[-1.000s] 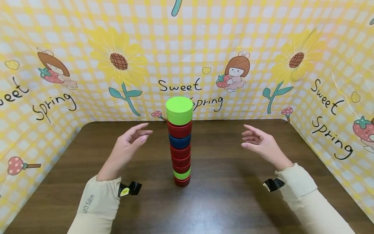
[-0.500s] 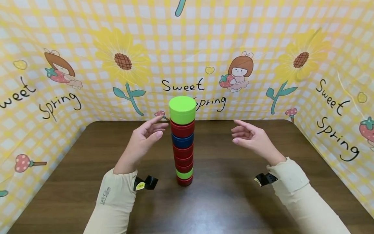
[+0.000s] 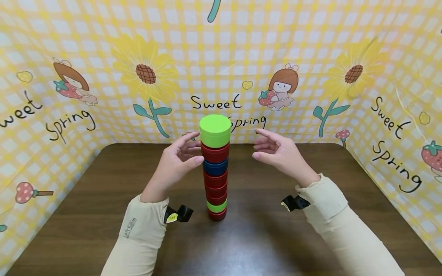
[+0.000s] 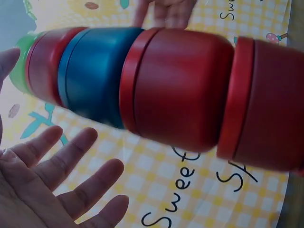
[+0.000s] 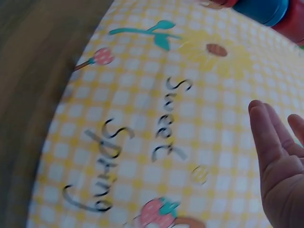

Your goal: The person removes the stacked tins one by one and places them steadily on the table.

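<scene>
A tall upright stack of round lidded containers stands on the brown table (image 3: 269, 230). A lime-green container (image 3: 215, 131) tops it, over a red container (image 3: 216, 153) and a blue container (image 3: 216, 167). Further red ones and a green band (image 3: 217, 206) follow lower down. My left hand (image 3: 174, 165) is at the stack's left side, fingers spread and gently bent, thumb tip overlapping the red and blue containers in the head view. In the left wrist view, the left fingers (image 4: 92, 185) are spread beside the stack. My right hand (image 3: 283, 155) is apart from the stack on its right, fingers loosely extended.
A yellow-and-white checked cloth (image 3: 221, 57) with printed sunflowers and "Sweet Spring" lettering hangs behind the table and along both sides. Each wrist bears a black camera mount, the left mount (image 3: 179, 213) and the right mount (image 3: 294, 202).
Both hands have moved inward towards the stack, the left one right up to its upper part. The right hand has come left and slightly up. The stack stands as before.
</scene>
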A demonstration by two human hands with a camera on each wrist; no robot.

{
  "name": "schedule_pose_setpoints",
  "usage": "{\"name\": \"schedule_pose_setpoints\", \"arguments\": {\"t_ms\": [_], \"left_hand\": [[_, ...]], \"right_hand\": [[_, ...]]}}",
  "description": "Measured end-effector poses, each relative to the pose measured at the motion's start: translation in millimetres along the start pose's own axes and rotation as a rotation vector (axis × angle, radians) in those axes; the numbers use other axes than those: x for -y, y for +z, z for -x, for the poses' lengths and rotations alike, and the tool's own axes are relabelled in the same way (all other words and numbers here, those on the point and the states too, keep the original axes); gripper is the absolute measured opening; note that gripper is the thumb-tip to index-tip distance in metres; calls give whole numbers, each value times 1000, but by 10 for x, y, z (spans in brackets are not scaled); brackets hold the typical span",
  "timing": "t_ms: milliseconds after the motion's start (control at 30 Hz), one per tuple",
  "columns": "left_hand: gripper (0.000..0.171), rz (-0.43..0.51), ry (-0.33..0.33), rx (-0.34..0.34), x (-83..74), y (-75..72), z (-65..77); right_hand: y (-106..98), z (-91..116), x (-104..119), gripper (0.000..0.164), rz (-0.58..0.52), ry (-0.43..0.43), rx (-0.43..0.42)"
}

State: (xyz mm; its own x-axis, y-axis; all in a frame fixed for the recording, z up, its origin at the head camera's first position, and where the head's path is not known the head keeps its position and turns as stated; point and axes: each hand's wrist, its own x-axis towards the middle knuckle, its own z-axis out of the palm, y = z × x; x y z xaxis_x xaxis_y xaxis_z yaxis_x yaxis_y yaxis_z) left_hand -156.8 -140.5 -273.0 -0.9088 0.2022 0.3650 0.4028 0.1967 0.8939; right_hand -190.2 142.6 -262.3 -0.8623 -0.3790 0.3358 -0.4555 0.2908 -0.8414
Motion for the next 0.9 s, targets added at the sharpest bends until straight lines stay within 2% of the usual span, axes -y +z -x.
{"name": "schedule_pose_setpoints", "arguments": {"t_ms": [233,433,633,900], "left_hand": [[63,-81,22,-8,-7,79,-46],[63,-79,39,1,4,132,-61],[61,-59,50,-5,3,211,-83],[58,-65,14,-29,9,236,-80]], "right_hand": [[153,-190,332,63,31,-35,40],[272,-288,535,65,60,-80,54],[329,-342,655,67,85,-135,58],[366,-379,662,68,102,-154,56]]}}
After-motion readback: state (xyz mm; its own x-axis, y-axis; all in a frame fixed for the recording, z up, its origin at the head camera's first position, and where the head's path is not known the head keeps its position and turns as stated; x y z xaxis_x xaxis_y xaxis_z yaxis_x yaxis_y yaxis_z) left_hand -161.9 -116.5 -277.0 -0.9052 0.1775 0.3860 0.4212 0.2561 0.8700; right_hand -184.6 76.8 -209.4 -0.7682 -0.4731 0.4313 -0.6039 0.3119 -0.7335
